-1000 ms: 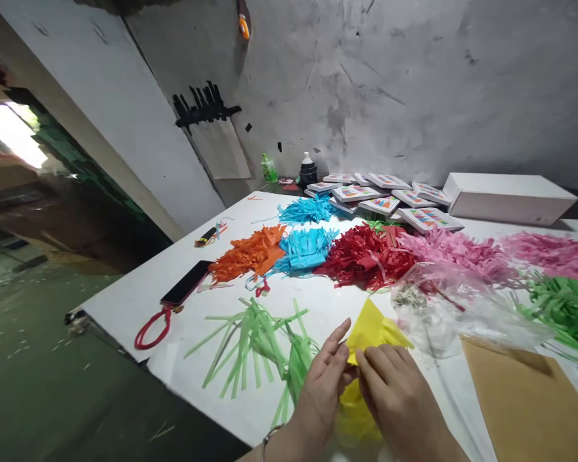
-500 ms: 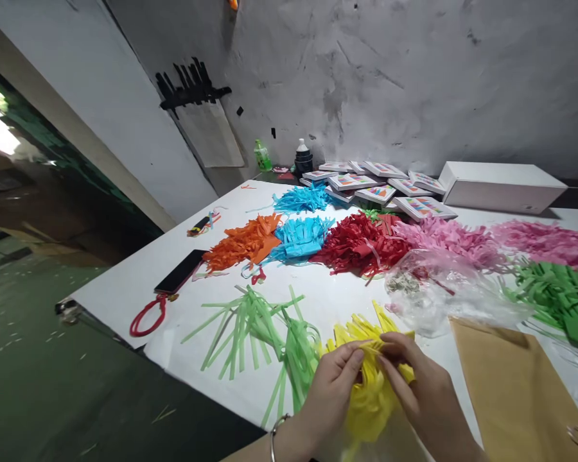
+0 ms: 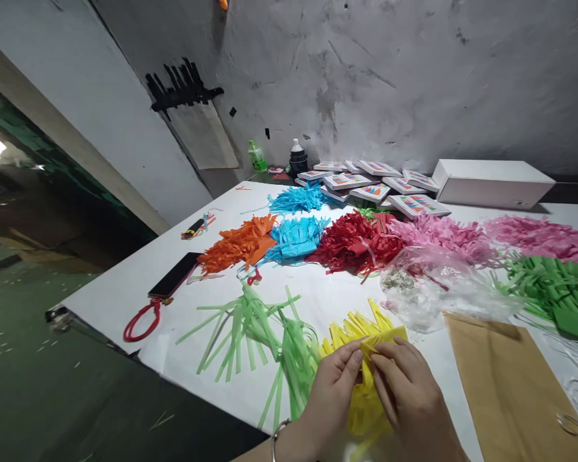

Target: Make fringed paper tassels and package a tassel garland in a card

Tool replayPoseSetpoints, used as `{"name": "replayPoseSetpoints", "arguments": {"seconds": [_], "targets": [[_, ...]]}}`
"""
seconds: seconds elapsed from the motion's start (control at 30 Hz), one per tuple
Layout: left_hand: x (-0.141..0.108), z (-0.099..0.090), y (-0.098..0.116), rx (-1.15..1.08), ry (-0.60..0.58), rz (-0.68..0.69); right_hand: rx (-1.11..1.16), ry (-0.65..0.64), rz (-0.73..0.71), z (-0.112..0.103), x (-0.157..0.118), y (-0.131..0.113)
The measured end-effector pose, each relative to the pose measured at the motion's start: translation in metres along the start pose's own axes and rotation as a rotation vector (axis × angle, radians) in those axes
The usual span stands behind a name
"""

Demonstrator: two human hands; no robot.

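Note:
Both hands pinch a fringed yellow paper tassel (image 3: 366,410) near the front edge of the table. My left hand (image 3: 334,385) is closed with thumb and fingers on its folded middle. My right hand (image 3: 409,385) grips the same band from the other side, fingertips close to the left ones. Fringe strips spread above and below the hands; the part under the palms is hidden. Left of my left hand lies light green paper fringe (image 3: 296,359), its strips fanned out over the white table (image 3: 187,385).
Orange fringe (image 3: 238,244), blue fringe (image 3: 296,237), red fringe (image 3: 356,244) and pink fringe (image 3: 443,237) lie in a row behind. Dark green fringe (image 3: 559,295), a plastic bag (image 3: 453,292) and a brown envelope (image 3: 505,378) are rightward. A phone (image 3: 176,274) rests near the left edge.
My right hand has turned over the yellow tassel, its back now facing up more, and the pinched band has shifted slightly. The view has moved a little.

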State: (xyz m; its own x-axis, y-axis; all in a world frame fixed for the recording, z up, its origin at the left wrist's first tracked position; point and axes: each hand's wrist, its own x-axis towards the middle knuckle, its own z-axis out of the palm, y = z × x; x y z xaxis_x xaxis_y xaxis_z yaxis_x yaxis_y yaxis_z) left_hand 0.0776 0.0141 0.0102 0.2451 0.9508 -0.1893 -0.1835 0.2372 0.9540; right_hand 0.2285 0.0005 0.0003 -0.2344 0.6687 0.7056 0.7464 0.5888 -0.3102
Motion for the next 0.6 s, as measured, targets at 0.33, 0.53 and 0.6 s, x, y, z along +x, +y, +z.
{"name": "replayPoseSetpoints", "arguments": {"seconds": [0.33,0.53,0.6], "targets": [[0.006,-0.012,0.0,0.431,-0.065,0.238,0.313,-0.107,0.329,-0.018,0.007,0.006],[0.007,-0.015,0.001,0.833,-0.108,0.504,-0.07,-0.006,0.081,-0.012,0.003,0.0],[0.007,-0.013,-0.001,0.874,-0.122,0.577,-0.091,-0.05,0.071,-0.012,0.005,-0.002]]}}
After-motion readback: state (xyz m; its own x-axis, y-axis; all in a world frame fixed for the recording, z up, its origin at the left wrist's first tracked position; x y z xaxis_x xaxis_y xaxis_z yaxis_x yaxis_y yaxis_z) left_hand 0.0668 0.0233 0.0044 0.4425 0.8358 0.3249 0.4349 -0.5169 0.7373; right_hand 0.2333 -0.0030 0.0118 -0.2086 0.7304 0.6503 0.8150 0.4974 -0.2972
